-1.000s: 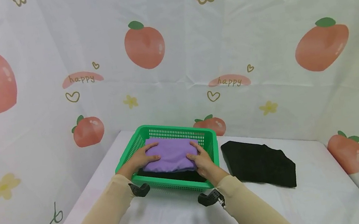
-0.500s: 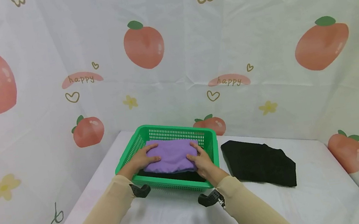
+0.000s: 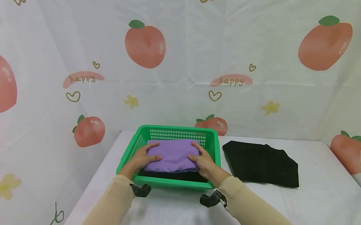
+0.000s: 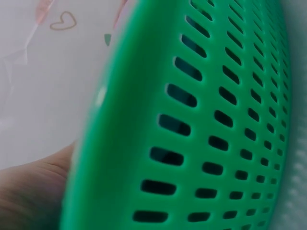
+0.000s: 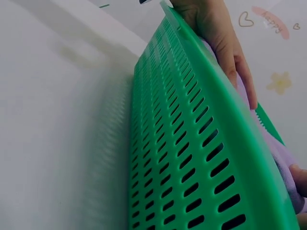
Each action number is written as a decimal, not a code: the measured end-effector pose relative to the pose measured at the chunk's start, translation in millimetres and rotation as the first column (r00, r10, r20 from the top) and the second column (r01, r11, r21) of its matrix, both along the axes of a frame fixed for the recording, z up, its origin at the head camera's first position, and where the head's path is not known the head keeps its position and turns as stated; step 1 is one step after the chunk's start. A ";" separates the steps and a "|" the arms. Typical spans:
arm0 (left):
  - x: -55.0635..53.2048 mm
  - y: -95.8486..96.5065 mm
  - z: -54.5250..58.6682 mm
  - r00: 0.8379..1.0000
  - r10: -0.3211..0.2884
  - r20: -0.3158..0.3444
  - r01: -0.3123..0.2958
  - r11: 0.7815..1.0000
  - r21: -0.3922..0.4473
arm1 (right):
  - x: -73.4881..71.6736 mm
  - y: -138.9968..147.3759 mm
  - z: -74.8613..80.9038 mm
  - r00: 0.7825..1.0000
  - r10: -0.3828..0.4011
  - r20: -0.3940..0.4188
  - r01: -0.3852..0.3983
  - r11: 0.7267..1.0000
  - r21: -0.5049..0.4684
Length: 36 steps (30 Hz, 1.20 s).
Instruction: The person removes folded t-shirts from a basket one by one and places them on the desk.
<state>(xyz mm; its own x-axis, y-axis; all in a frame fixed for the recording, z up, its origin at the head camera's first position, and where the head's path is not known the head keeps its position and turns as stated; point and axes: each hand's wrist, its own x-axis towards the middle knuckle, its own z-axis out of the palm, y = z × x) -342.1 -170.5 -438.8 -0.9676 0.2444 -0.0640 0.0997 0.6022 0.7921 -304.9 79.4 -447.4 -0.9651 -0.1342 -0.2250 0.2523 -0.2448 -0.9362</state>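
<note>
A folded purple cloth (image 3: 174, 154) lies in a green plastic basket (image 3: 215, 142), on top of dark fabric (image 3: 172, 176) that shows along the front. My left hand (image 3: 140, 160) holds its left side, fingers and thumb spread over the edge. On the opposite side my right hand (image 3: 205, 163) grips the cloth the same way. In the right wrist view, the left hand (image 5: 218, 33) reaches over the rim onto the purple cloth (image 5: 283, 155). Mostly the basket's slotted wall (image 4: 216, 120) fills the left wrist view, with part of the left hand (image 4: 36, 191) behind the rim.
To the right of the basket a black folded garment (image 3: 261, 163) lies flat on the white table (image 3: 169, 223). A white curtain (image 3: 176, 86) printed with peaches and flowers stands behind and along both sides. Black wrist cameras (image 3: 141, 190) hang by the basket's front.
The purple cloth has settled slightly lower and flatter at its back edge. Both hands keep nearly the same place on it; the black garment has not moved.
</note>
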 end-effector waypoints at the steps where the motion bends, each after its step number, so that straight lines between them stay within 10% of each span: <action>1: -0.1 0.2 0.1 1.000 -0.002 -0.010 0.002 1.000 -0.006 | -0.4 0.2 0.1 1.000 0.001 -0.001 -0.001 1.000 0.004; 36: 10.9 3.3 25.8 0.996 0.068 -0.065 -0.078 0.983 -0.164 | 7.4 -4.3 11.0 1.000 0.022 -0.012 -0.022 1.000 -0.007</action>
